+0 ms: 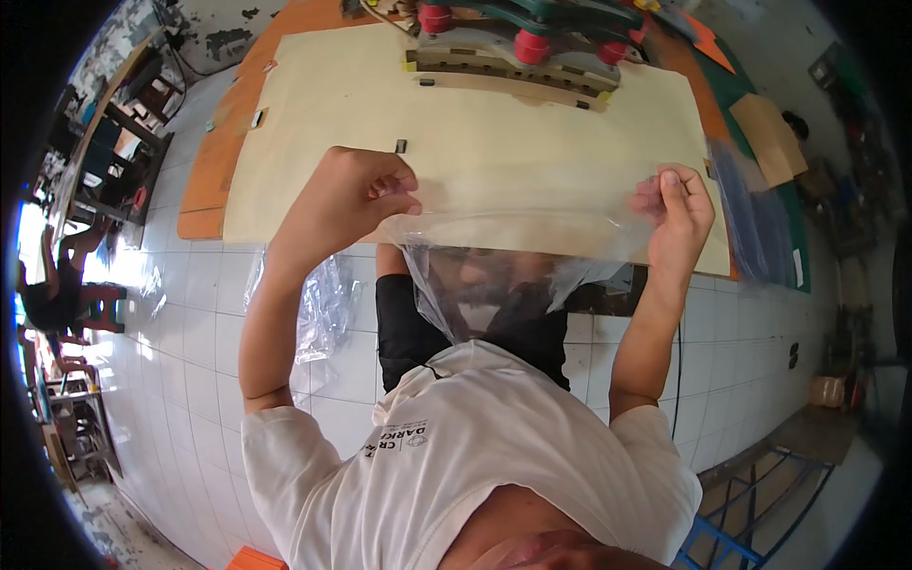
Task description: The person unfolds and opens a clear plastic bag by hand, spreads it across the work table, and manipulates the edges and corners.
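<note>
A clear plastic sheet (513,226) stretches between my two hands at the table's near edge, its lower part hanging down over my lap. My left hand (366,190) pinches its left end, thumb and fingers bent together. At the other end, my right hand (676,204) is closed on the plastic with the thumb pressed on top. Both hands are above cream paper (313,104) that covers the table. Beyond them stands a green and grey machine (532,47) with red round parts and a long metal bar at its front.
To the right lie a stack of clear plastic sheets (755,214) and a brown cardboard piece (768,141). Crumpled clear plastic (328,309) rests on the tiled floor at left. Small black clips (401,146) are on the paper. Another person (62,275) sits far left.
</note>
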Demonstrator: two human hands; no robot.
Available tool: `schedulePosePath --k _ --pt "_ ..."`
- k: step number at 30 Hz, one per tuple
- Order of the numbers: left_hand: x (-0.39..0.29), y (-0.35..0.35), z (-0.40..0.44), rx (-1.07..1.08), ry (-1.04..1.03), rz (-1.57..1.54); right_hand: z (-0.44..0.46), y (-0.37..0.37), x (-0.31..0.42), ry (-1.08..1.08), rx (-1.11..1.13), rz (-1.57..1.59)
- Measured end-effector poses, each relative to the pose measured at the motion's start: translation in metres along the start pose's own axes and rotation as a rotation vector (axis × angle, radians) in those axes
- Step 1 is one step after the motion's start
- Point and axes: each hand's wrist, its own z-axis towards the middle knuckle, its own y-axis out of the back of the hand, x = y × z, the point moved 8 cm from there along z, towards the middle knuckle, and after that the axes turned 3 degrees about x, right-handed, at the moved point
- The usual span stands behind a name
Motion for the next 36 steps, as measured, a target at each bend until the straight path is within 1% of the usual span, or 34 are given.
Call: schedulePosePath --k 1,3,4,6,10,12,16,19,21,25,27,28,30,31,36 --pt "0.0 0.0 0.001 0.004 -0.008 -0.001 0.0 0.001 0.003 0.003 -0.008 -0.003" --pt "0.009 0.0 0.002 0.023 0.074 -0.09 0.0 -0.005 0.009 0.019 0.038 -0.019" --pt "0.008 0.001 0.002 0.024 0.074 -0.087 0.0 -0.006 0.011 0.018 0.038 -0.016" --pt "-0.001 0.005 0.002 0.04 0.022 -0.037 0.0 -0.009 0.015 0.011 0.046 -0.026" --pt "-0.005 0.008 0.002 0.063 0.032 -0.024 0.001 -0.011 0.017 0.018 0.053 -0.047" --pt "-0.007 0.007 0.003 0.093 0.002 0.001 0.001 -0.011 0.017 0.036 0.038 -0.043" --pt "-0.005 0.008 0.003 0.082 -0.026 0.013 0.001 -0.01 0.013 0.028 0.06 -0.028" --pt "0.004 0.008 0.004 0.12 -0.011 -0.079 0.001 -0.005 0.005 0.025 0.038 -0.021" --pt "0.008 0.004 0.004 0.207 0.006 -0.233 0.0 0.001 -0.002 -0.001 0.016 0.0" --pt "0.018 -0.001 0.001 0.233 0.073 -0.352 -0.005 0.006 -0.012 -0.035 -0.013 0.043" --pt "0.028 -0.006 -0.001 0.148 0.074 -0.459 -0.008 0.007 -0.013 -0.046 -0.021 0.045" --pt "0.029 -0.009 -0.001 0.15 0.075 -0.46 -0.01 0.007 -0.013 -0.047 -0.023 0.045" --pt "0.035 -0.008 -0.003 0.063 0.108 -0.494 -0.013 0.006 -0.013 -0.059 -0.03 0.043" --pt "0.036 -0.011 -0.004 0.064 0.108 -0.493 -0.013 0.007 -0.014 -0.06 -0.031 0.043" --pt "0.046 -0.016 -0.008 -0.059 0.117 -0.528 -0.016 0.009 -0.024 -0.059 -0.052 0.063"
